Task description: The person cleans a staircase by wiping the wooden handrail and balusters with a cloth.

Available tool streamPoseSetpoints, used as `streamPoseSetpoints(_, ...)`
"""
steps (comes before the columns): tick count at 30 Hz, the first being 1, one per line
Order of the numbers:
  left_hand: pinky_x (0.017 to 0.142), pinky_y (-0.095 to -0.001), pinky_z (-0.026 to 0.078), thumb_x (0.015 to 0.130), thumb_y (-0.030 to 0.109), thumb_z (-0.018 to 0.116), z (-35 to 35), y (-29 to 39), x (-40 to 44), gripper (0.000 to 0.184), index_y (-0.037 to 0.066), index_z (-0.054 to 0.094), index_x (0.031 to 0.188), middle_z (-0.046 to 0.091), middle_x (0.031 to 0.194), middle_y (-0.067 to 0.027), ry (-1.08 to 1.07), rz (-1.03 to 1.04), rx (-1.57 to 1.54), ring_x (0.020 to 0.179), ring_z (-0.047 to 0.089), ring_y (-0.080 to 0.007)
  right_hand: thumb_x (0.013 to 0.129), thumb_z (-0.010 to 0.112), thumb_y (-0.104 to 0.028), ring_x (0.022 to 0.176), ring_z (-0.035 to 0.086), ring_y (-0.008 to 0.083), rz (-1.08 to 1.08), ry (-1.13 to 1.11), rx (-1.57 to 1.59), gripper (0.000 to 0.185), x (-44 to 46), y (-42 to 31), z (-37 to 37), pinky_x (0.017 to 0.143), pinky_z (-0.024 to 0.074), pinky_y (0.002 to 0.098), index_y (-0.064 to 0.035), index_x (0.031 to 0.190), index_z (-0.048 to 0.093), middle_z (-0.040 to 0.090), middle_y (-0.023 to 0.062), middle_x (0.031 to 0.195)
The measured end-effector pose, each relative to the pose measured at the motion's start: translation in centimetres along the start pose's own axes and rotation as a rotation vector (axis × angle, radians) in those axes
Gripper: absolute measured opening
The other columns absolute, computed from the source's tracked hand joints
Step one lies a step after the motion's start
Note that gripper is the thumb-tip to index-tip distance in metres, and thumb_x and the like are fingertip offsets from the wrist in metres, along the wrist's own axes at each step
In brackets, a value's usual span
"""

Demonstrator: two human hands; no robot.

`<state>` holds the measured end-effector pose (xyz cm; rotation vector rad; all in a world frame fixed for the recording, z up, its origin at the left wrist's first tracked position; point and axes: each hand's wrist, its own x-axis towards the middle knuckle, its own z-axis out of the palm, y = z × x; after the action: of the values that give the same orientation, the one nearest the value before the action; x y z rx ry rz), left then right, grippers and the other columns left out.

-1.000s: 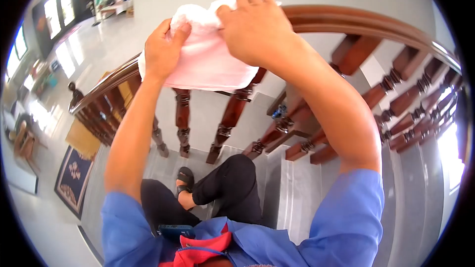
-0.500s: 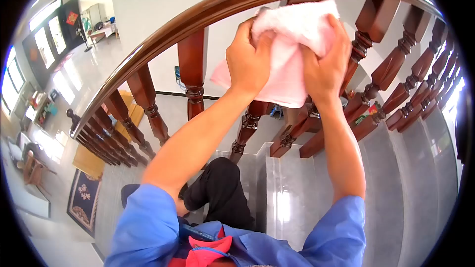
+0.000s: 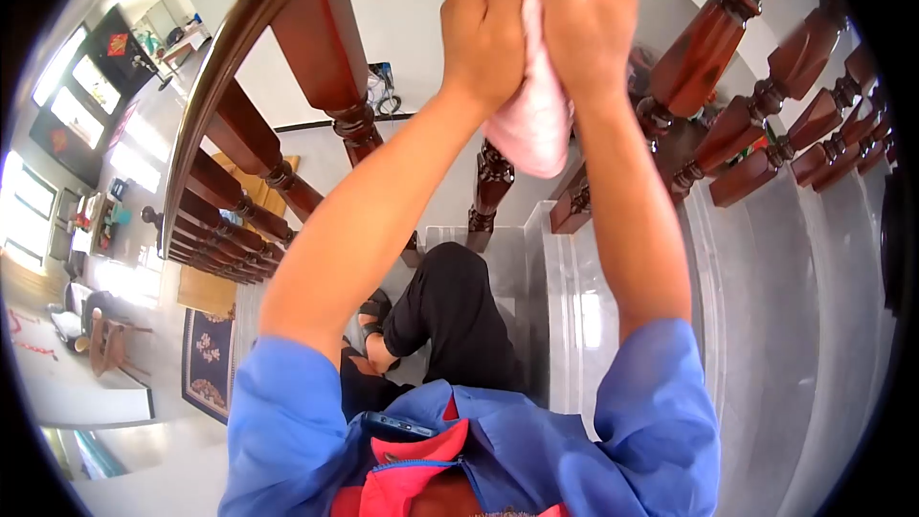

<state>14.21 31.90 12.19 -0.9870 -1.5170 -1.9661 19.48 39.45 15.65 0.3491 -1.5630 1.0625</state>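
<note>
Both hands are close together at the top centre, gripping a pink cloth. My left hand (image 3: 486,33) is wrapped round the cloth's left side, and my right hand (image 3: 584,33) presses on its right side. The pink cloth (image 3: 536,129) is bunched between the hands and hangs below them in front of a dark wooden baluster (image 3: 493,182). The upper part of that baluster is hidden behind the hands and cloth. The wooden handrail (image 3: 225,57) curves up the left side and leaves the top of the view.
Grey stair steps (image 3: 766,297) rise at the right beside more balusters (image 3: 699,48). A patterned mat (image 3: 208,354) and a wooden chair (image 3: 110,345) are at the left. A phone (image 3: 397,426) rests at my chest. Cables (image 3: 385,91) show beyond the railing.
The cloth has gone from spread over the handrail to bunched between both hands at a baluster. The hands have come closer together, and the view has turned and shifted along the railing.
</note>
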Motion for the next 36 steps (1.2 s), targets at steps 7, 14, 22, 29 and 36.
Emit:
streamPoseSetpoints(7,0.111,-0.0389,0.042,0.113,0.035,0.036,-4.3,-9.4,-13.6,0.056,-0.001,0.026,0.155,0.054,0.144,-0.0217,-0.244,-0.077,-0.076,0.132,0.056,-0.0302,0.083,0.078,-0.02,0.122,0.063,0.0324,0.237,-0.057,0.0,0.075,-16.3,8.1,-1.9,0.105,0.0483,0.0423,0.0044,0.146,0.044,0.062,0.021,0.132)
streamPoseSetpoints(14,0.115,-0.0379,0.036,0.11,0.028,0.047,-8.9,-14.4,-24.1,0.053,-0.002,0.031,0.151,0.05,0.146,-0.0171,-0.473,-0.513,-0.034,0.136,0.049,-0.0258,0.087,0.074,-0.024,0.133,0.049,0.0385,0.469,-0.265,-0.058,0.079,-29.2,12.3,-4.9,0.115,0.0355,0.0464,0.003,0.151,0.037,0.051,0.0227,0.143)
streamPoseSetpoints(22,0.109,-0.0449,0.044,0.095,0.019,0.065,-9.1,-22.3,-29.8,0.07,0.001,0.032,0.154,0.057,0.141,-0.0269,-0.625,-0.807,0.242,0.134,0.054,-0.0429,0.084,0.054,-0.005,0.122,0.057,0.022,1.134,-0.235,0.376,0.058,-37.2,16.8,-4.9,0.106,0.0449,0.0351,-0.0039,0.141,0.046,0.058,0.0118,0.132)
streamPoseSetpoints(29,0.1,-0.0398,0.049,0.095,0.022,0.068,-10.8,-14.9,-28.2,0.044,0.001,0.058,0.132,0.069,0.126,-0.0174,-0.329,-0.82,0.331,0.116,0.066,-0.0336,0.088,0.071,-0.017,0.116,0.062,0.0262,1.081,-0.319,-0.154,0.054,-33.8,8.3,-4.7,0.101,0.0486,0.0366,0.0037,0.135,0.051,0.063,0.0175,0.127)
streamPoseSetpoints(36,0.114,-0.0374,0.04,0.093,0.005,0.071,-13.7,-6.4,-26.4,0.065,-0.002,0.037,0.148,0.047,0.144,-0.0142,0.335,-0.567,0.043,0.135,0.047,-0.0252,0.093,0.067,-0.009,0.109,0.062,0.0203,0.971,-0.277,0.107,0.039,-31.1,1.4,-1.2,0.095,0.049,0.0327,0.0031,0.129,0.058,0.064,0.013,0.121)
